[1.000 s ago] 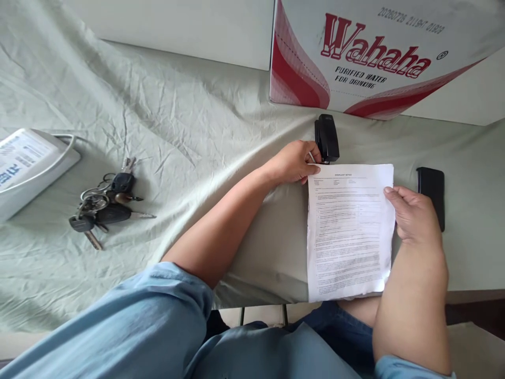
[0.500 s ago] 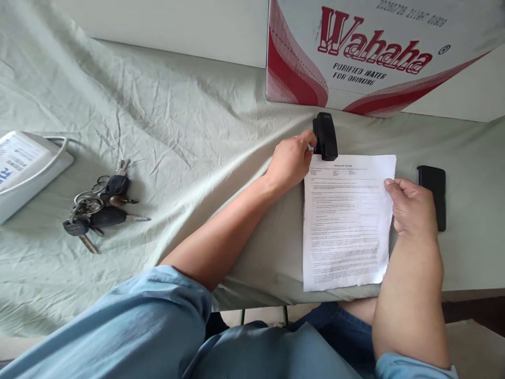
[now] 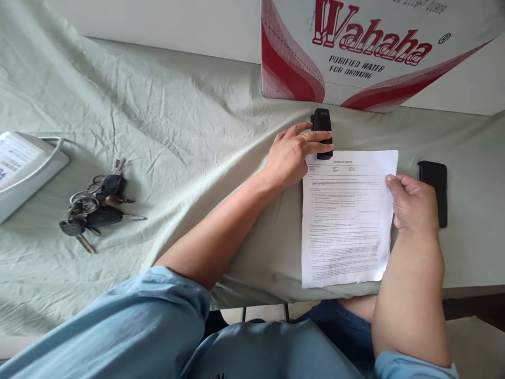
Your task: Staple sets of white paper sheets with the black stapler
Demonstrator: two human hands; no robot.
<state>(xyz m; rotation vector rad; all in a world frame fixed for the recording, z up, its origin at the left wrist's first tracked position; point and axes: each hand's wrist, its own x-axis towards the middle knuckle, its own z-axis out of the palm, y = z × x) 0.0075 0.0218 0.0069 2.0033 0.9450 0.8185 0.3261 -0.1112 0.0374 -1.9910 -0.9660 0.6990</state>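
A black stapler [image 3: 324,118] stands at the top edge of a printed paper sheet [image 3: 343,221] headed "Overleaf Notes", covering a bit of its upper left edge. My left hand [image 3: 290,158] reaches over from the left, its fingers stretched out and spread across the top of the stapler; the thumb is hidden. At the sheet's right edge, my right hand [image 3: 414,202] pinches the paper, thumb on top and fingers beneath or behind it. The sheet lies nearly flat, with its lower edge near the table's front edge.
A black phone [image 3: 436,192] lies just right of my right hand. Behind the stapler stands a large Wahaha water carton [image 3: 292,68]. A bunch of keys [image 3: 98,205] and a white device with a cable [image 3: 33,168] are on the left of the green cloth [image 3: 205,126].
My left hand has opened from a closed pose beside the stapler, its fingers now lying across the top. My right hand keeps its pinch on the paper. The view has shifted slightly.
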